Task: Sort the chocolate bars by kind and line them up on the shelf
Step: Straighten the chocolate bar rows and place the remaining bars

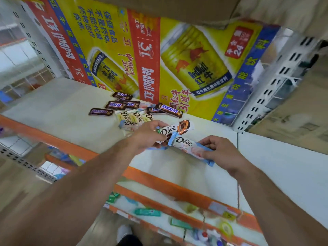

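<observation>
My left hand grips a Dove bar with a brown-and-orange end above the white shelf. My right hand holds a Dove bar with light-blue edges by its right end; the two bars cross near their middles. Behind them a few pale Dove bars lie in a loose pile. Several brown Snickers bars are scattered farther back, one of them lying to the right by the poster.
A yellow Red Bull poster covers the back of the shelf. An orange rail edges the shelf front. Perforated white uprights stand at the right. Lower shelves hold small packaged goods. A cardboard box sits overhead.
</observation>
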